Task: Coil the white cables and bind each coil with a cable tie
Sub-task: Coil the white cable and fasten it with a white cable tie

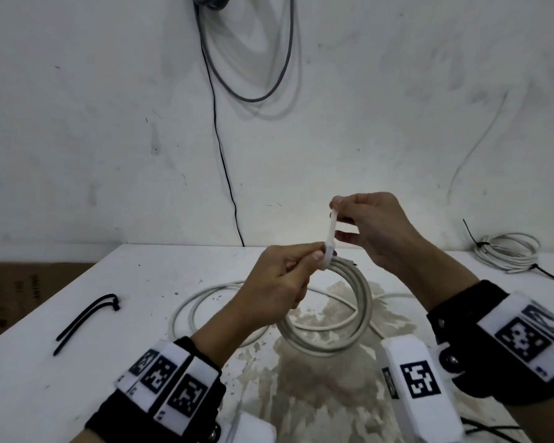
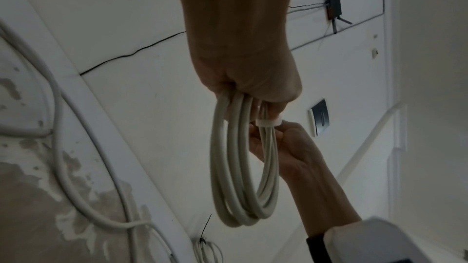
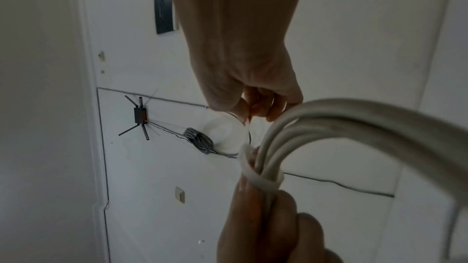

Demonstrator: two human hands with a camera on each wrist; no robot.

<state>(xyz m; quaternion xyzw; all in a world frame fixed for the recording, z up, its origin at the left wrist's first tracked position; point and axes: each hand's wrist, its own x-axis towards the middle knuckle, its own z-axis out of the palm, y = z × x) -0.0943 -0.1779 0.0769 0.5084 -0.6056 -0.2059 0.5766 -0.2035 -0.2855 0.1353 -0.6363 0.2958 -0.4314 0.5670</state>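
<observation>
White cable coil (image 1: 349, 302) gripped below left hand (image 1: 279, 282), right hand (image 1: 375, 228) pinching white tie (image 1: 331, 231) above.

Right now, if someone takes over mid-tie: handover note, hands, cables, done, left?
Left hand grips the white coil at its top, held above the table.
Right hand pinches the free end of the white tie, which is already looped round the coil's strands.
Done: one coil at the far right of the table, bound with a black tie.
Left: pull this tie tight; a loose white cable lies uncoiled on the table; two black ties wait at the left.
</observation>
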